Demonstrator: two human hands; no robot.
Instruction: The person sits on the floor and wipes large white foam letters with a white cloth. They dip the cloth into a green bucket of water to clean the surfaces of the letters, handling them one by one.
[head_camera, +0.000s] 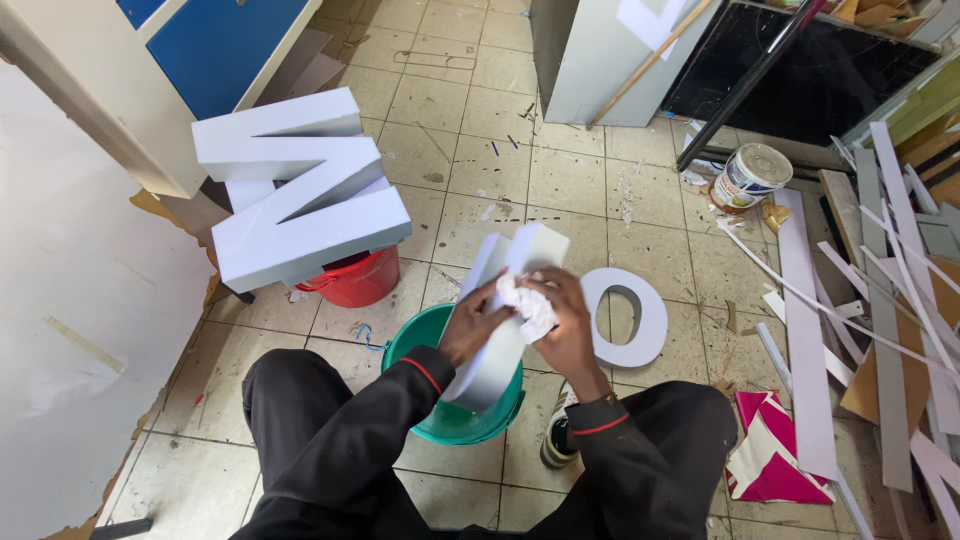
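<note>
I hold a white block-shaped sign letter (520, 260) tilted over a green bucket (420, 335). My left hand (470, 325) grips the letter's left edge. My right hand (565, 320) presses a crumpled white cloth (525, 303) against the letter's face. Both arms wear black sleeves with red cuffs. The letter's lower end hangs inside the bucket's mouth.
A big white letter (300, 190) rests on a red bucket (360, 280) at the left. A round white letter (625, 315) lies on the tiled floor. A paint can (748, 178), white strips (805, 330) and pink-white scraps (770, 455) clutter the right. A small can (558, 440) stands by my knee.
</note>
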